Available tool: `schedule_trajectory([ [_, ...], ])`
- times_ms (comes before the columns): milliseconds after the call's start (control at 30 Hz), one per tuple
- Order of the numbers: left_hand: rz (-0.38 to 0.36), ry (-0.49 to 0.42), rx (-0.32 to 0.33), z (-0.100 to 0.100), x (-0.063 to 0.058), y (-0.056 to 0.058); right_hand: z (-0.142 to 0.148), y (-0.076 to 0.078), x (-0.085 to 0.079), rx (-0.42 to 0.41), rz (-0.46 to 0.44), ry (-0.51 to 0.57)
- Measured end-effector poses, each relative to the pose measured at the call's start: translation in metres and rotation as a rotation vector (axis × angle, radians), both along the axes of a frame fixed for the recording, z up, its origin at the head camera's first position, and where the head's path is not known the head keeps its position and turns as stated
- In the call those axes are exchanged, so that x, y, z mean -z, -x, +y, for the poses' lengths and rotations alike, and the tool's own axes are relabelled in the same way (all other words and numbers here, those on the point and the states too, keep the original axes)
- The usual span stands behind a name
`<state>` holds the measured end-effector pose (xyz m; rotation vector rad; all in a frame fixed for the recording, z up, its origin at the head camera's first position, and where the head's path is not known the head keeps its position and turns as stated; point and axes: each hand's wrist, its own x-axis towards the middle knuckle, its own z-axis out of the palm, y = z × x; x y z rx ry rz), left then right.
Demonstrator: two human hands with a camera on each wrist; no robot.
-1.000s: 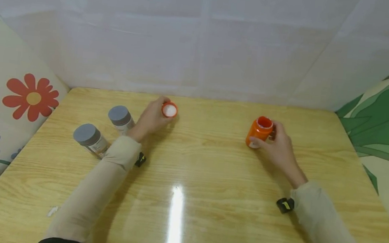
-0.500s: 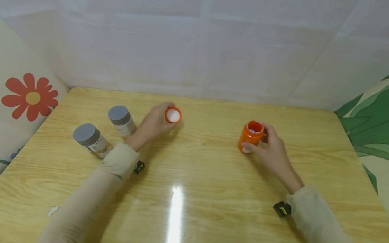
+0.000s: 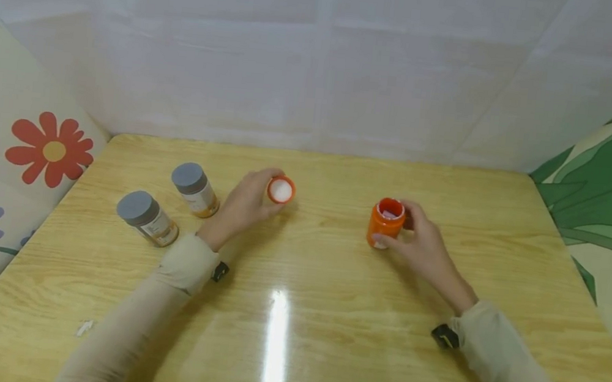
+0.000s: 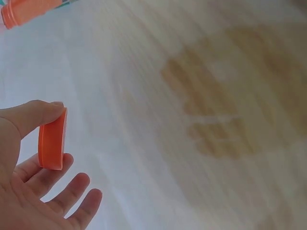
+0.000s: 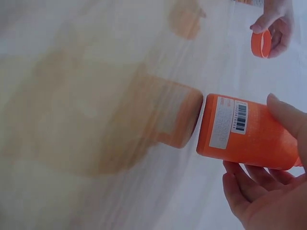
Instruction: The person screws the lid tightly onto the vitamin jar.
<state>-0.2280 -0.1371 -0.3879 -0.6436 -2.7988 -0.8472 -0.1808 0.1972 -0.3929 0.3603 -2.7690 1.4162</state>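
My left hand (image 3: 245,205) pinches an orange bottle cap (image 3: 281,190) between thumb and fingers, its white inner side turned up and toward the head camera. In the left wrist view the cap (image 4: 53,140) shows edge-on, with the outer fingers spread below it. To the right, an orange bottle (image 3: 384,224) with no cap on its mouth stands upright in the grip of my right hand (image 3: 428,246). The right wrist view shows a barcode label on the bottle (image 5: 266,134) and a narrow gap between its base and its reflection. Cap and bottle are apart.
Two grey-lidded jars (image 3: 148,219) (image 3: 195,189) stand left of my left hand, on the glossy wooden table (image 3: 310,265). A small white scrap (image 3: 85,328) lies near the left forearm. White sheeting (image 3: 318,63) hangs behind the table's far edge.
My left hand has carried the cap rightward and a little nearer to me. My right hand has brought the bottle leftward and nearer, so the two are closer together.
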Motion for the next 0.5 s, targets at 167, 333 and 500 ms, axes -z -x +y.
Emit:
schedule_trajectory([
  [167,0.021,0.001,0.016,0.003,-0.001,-0.007,-0.004,-0.005,0.0,-0.031,0.0,-0.002],
  [333,0.053,0.005,0.044,0.006,-0.001,-0.015,-0.007,-0.007,0.0,-0.057,-0.002,-0.002],
  [500,0.091,-0.005,0.065,0.008,0.0,-0.022,-0.01,-0.011,0.001,-0.093,-0.002,0.003],
])
